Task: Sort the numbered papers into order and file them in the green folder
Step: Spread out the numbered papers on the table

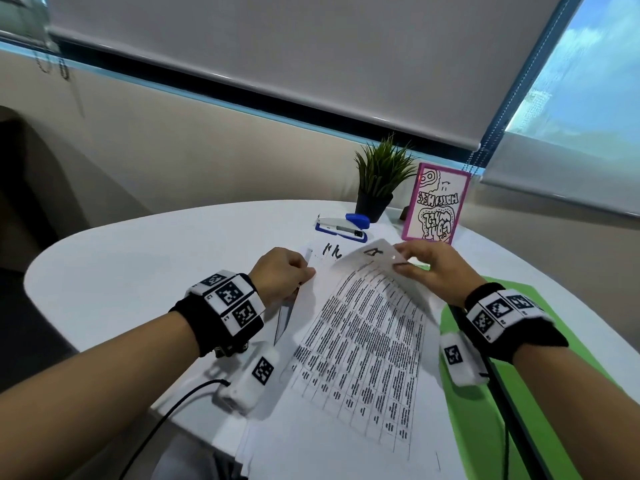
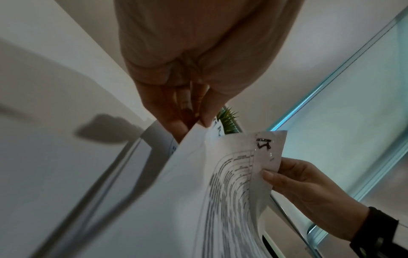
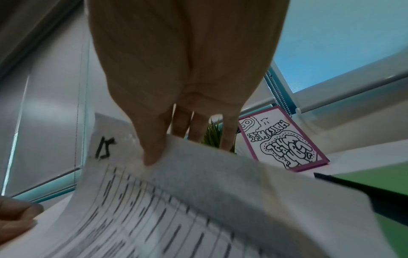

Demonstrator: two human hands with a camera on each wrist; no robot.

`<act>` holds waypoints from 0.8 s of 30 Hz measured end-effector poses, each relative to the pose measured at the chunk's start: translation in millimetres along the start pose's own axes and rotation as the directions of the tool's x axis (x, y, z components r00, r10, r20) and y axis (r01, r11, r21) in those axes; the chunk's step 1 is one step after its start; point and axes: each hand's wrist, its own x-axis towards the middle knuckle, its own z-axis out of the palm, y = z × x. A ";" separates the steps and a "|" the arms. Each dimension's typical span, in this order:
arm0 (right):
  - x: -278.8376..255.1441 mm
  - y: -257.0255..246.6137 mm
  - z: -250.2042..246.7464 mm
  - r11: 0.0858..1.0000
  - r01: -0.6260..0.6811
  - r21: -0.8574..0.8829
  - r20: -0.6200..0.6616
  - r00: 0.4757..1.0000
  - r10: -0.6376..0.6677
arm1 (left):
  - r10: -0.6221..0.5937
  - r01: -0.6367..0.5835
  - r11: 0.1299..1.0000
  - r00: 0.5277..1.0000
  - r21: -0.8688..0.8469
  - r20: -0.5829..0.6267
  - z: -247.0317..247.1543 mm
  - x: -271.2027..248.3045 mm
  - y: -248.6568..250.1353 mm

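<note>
A left hand [image 2: 176, 111] pinches the top edge of a sheet [image 2: 159, 200], its thumb and forefinger closed on the paper. Right of that sheet, a right hand [image 2: 309, 188] grips a printed page [image 2: 240, 174] marked "15"; a plant [image 2: 228, 120] shows above it.

A white table [image 1: 121, 271] with a rounded edge stands below a window with grey blinds [image 1: 277, 46]. At its far side sit a blue and white stapler [image 1: 343, 227], a small potted plant [image 1: 379, 178] and, right of it, a pink-framed doodle picture [image 1: 437, 206] standing upright.
</note>
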 end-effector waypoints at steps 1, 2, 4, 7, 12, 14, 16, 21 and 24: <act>-0.3 1.8 0.7 1.000 -0.027 -0.005 0.080 0.996 0.028 | -0.001 0.001 1.000 1.000 0.000 -0.003 1.2 -0.5 -0.3; -0.7 2.6 2.8 0.998 -0.043 -0.036 0.135 0.990 0.047 | -0.002 0.002 1.000 1.000 -0.002 -0.005 2.8 -1.2 -0.6; -0.3 2.6 10.0 0.994 -0.039 -0.106 0.160 0.986 0.056 | 0.010 -0.010 1.000 1.000 -0.007 0.003 6.5 -2.1 -0.9; 1.7 -2.0 22.6 0.989 -0.063 -0.135 0.129 0.988 0.081 | 0.018 -0.017 1.000 0.999 -0.022 0.046 11.1 -6.0 1.0; 6.9 -8.3 31.1 0.997 -0.071 -0.011 0.103 0.992 0.072 | 0.035 -0.035 0.999 0.975 -0.002 0.220 9.5 -11.0 0.7; 8.7 -10.6 32.8 0.992 -0.104 0.066 0.139 0.986 0.094 | 0.061 -0.063 0.998 0.959 -0.002 0.277 7.4 -11.5 0.3; 10.1 -14.7 32.4 0.981 -0.150 0.119 0.186 0.974 0.127 | 0.073 -0.081 0.997 0.948 0.013 0.309 6.8 -12.2 1.7; 11.7 -14.9 28.8 0.989 -0.134 -0.059 0.231 0.962 0.144 | 0.164 -0.180 0.899 0.984 0.399 0.074 -9.5 4.3 9.6; 11.1 -16.7 28.6 0.988 -0.054 -0.142 0.247 0.965 0.088 | 0.236 -0.113 0.733 0.967 0.670 -0.096 -28.0 20.5 13.3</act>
